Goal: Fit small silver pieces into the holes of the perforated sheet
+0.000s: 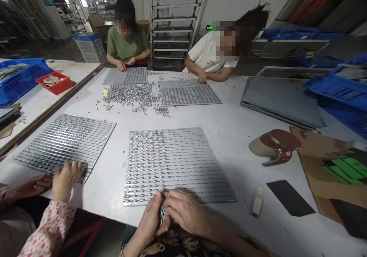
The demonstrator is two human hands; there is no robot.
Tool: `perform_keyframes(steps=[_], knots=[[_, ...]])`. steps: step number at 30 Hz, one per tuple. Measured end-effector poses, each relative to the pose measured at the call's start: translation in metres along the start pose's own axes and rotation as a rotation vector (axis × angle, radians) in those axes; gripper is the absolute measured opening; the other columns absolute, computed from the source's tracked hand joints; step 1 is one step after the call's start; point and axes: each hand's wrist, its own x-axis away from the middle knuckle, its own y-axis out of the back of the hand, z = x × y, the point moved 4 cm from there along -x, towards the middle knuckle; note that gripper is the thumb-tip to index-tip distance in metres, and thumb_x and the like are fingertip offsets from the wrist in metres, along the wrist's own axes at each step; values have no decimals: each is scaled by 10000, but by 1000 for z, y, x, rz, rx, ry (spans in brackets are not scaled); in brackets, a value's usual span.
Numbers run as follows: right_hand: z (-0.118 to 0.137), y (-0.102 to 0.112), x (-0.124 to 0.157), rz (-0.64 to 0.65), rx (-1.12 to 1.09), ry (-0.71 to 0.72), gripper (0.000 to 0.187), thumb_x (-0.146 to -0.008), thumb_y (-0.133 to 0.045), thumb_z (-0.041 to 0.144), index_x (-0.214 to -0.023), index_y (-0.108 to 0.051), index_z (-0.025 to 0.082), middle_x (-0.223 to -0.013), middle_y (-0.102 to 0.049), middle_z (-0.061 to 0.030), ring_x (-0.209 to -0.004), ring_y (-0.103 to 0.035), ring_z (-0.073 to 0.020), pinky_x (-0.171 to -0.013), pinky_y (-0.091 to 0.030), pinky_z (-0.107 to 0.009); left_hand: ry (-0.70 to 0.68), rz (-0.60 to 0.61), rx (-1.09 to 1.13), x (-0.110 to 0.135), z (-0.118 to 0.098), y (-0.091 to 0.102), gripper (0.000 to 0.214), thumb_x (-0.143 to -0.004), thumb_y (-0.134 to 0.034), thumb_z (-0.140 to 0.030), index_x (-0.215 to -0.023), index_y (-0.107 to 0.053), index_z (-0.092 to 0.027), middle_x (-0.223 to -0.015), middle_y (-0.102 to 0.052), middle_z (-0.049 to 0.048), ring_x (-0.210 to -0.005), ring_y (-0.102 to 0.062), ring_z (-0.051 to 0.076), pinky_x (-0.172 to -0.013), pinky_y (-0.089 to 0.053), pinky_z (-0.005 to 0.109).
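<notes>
Workers fill ridged metal trays with small silver parts at a shared white table.

The wearer's left hand (149,220) and right hand (185,211) meet at the near edge of the middle tray (174,161), fingers curled closed around a small bunch of metal pieces (163,213) pinched between them. To the left, a co-worker's hand (65,178) rests on a second tray (67,140). A loose heap of parts (134,96) lies farther up the table (243,134), before two seated people.
</notes>
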Motion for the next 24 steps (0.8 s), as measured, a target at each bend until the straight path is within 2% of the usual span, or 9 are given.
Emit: perform_keyframes(steps=[4, 6, 9, 12, 15, 17, 19, 21, 24], knots=[[-10, -6, 1, 8, 41, -31, 164, -1039, -506, 141, -949, -617, 222, -989, -691, -44, -951, -657, -213, -872, -502, -321, 51, 105, -10, -4, 2, -2, 567, -872, -611, -802, -864, -669, -238, -472, -551, -20, -369, -382, 99, -445, -95, 263], [-15, -2, 2, -48, -20, -98, 162, -1036, -487, 133, -958, -592, 229, -945, -686, -29, -903, -658, -199, -830, -499, -307, 24, 119, -16, -5, -1, -2, 534, -858, -677, -761, -804, -646, -231, -575, -633, 1, -404, -416, 88, -445, -101, 263], [-18, 6, 3, -121, -127, -129, 168, -1000, -519, 128, -905, -606, 237, -916, -696, -18, -874, -663, -184, -808, -499, -286, -50, 161, -29, -5, -6, -3, 567, -802, -737, -763, -708, -621, -216, -642, -663, 9, -385, -348, 59, -421, -89, 271], [-23, 7, 3, -171, -287, -138, 126, -922, -601, 158, -842, -655, 239, -861, -713, -7, -827, -668, -177, -770, -510, -267, -62, 189, -34, -3, -7, -3, 504, -811, -786, -690, -723, -635, -217, -652, -652, 1, -393, -332, 48, -433, -94, 270], [-39, 0, 1, -181, -546, -286, 83, -888, -638, 259, -837, -698, 234, -779, -726, 1, -722, -671, -175, -668, -523, -261, -88, 177, -27, -1, -8, -3, 444, -842, -806, -615, -744, -640, -215, -592, -609, -13, -391, -307, 42, -442, -95, 262], [-53, -4, -4, -226, -655, -383, 132, -882, -642, 339, -847, -703, 227, -759, -735, -8, -691, -681, -187, -615, -536, -266, -100, 143, 0, -3, -8, -2, 450, -841, -796, -636, -777, -656, -213, -601, -616, -13, -384, -302, 38, -431, -96, 256], [-66, -3, -12, -338, -619, -433, 162, -877, -636, 372, -841, -700, 227, -742, -739, -19, -686, -690, -201, -592, -543, -274, -92, 108, 22, -6, -6, 1, 505, -805, -795, -697, -811, -668, -208, -636, -643, -9, -372, -301, 34, -413, -92, 252], [-74, -1, -20, -435, -486, -444, 141, -874, -621, 335, -812, -695, 232, -717, -741, -20, -670, -691, -202, -603, -541, -278, -73, 93, 16, -10, -2, 4, 568, -755, -806, -745, -826, -664, -200, -640, -638, -19, -369, -302, 28, -403, -91, 243], [-78, -2, -32, -458, -321, -405, 134, -877, -584, 249, -784, -681, 234, -731, -757, -20, -669, -702, -194, -656, -540, -281, -71, 104, -3, -15, 3, 8, 601, -725, -816, -760, -819, -643, -193, -638, -626, -35, -375, -317, 26, -395, -106, 229]])
